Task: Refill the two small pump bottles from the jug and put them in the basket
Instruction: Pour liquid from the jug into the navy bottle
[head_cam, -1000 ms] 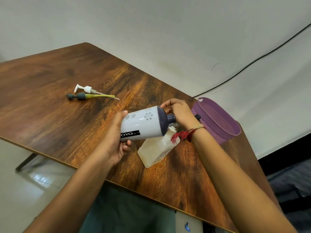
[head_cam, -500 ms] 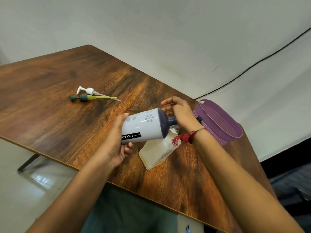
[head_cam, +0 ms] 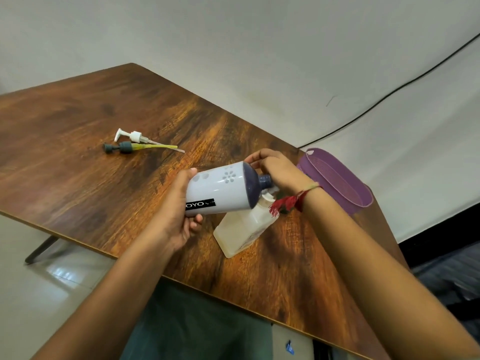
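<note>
Jug (head_cam: 220, 193) hardly moved, still tipped. L hand (head_cam: 179, 211) grips its bottom, R hand (head_cam: 283, 172) curls round its neck. Small bottle (head_cam: 241, 229) leans under jug's mouth on counter (head_cam: 104, 190), filling not done. Basket (head_cam: 335, 183) right of jug has no bottle yet. Count: 1 jug, 1 bottle, 1 basket, 2 pump tops: white (head_cam: 135, 136), grey (head_cam: 124, 147).

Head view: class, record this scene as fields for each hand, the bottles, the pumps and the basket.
Left hand: holds white bottle, tipped sideways
Right hand: at that bottle's neck; grip unclear
Translucent bottle: on table, below that neck
Pumps: white pump and grey pump, lying loose on table
Basket: purple, beyond the right wrist
</note>
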